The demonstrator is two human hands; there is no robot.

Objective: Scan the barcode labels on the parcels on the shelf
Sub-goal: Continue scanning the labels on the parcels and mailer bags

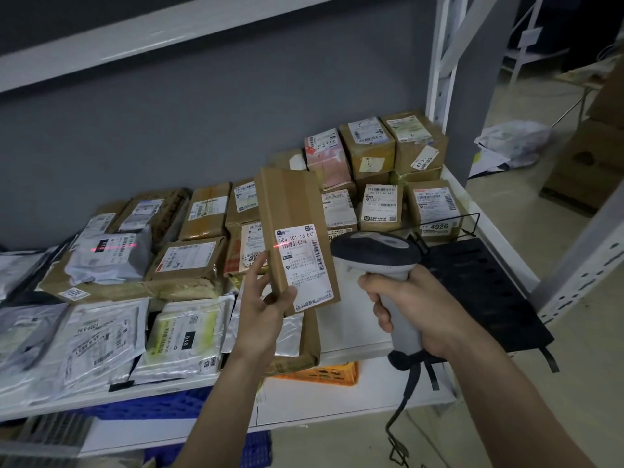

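Observation:
My left hand grips a flat brown cardboard parcel by its lower edge and holds it upright above the shelf. Its white barcode label faces me. A red laser line crosses the label's left edge near the barcode. My right hand grips the handle of a grey and black barcode scanner, whose head points toward the parcel from the right. A cable hangs down from the scanner's handle.
Several brown boxes are stacked at the back right, and grey and white plastic mailers lie at the left. A black perforated mat lies on the shelf's right end. White uprights frame the shelf. An orange crate sits below.

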